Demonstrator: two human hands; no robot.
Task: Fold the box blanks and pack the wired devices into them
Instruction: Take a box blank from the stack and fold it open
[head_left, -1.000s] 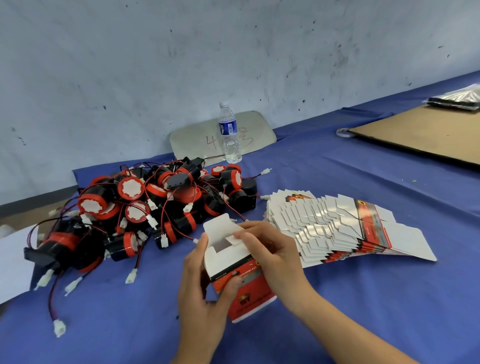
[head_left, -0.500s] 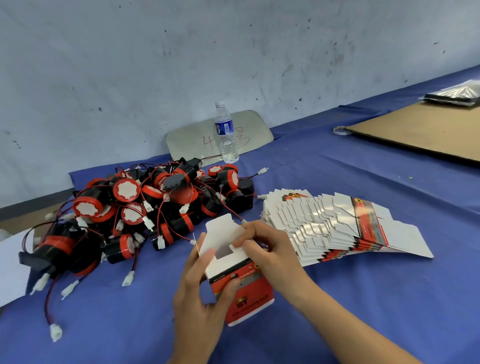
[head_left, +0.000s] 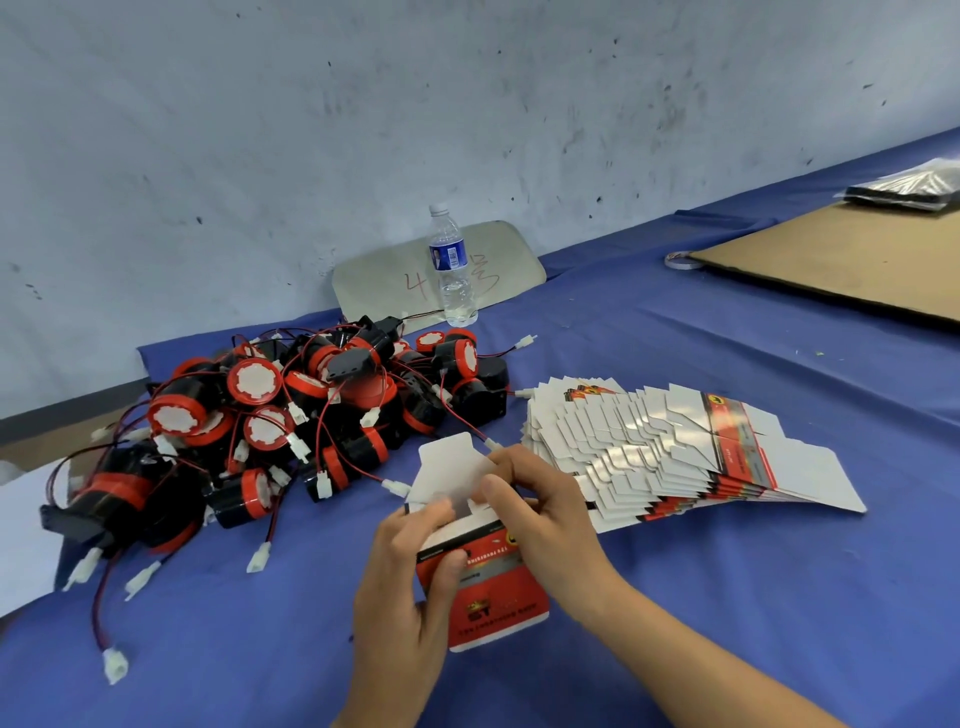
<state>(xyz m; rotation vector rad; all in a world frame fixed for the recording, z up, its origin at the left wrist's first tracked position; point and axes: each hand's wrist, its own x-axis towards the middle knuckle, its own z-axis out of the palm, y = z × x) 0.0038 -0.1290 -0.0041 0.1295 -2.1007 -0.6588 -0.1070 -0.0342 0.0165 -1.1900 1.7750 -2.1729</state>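
Above blue cloth, both hands (head_left: 467, 540) grip box (head_left: 493, 597).

left of held box (head_left: 485, 582): device pile (head_left: 291, 426) blocking | right: fanned blanks (head_left: 670, 457) crowding | near side: bare cloth (head_left: 753, 613) lying open

Both grips, left (head_left: 410, 587) & right (head_left: 540, 525), bare w/ forearms uncovered; no gloves, rings or sleeves visible.

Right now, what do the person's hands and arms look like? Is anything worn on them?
Both the left hand and the right hand are bare: no gloves, rings, watch or bands show. The forearms are bare too; no sleeve reaches into view.
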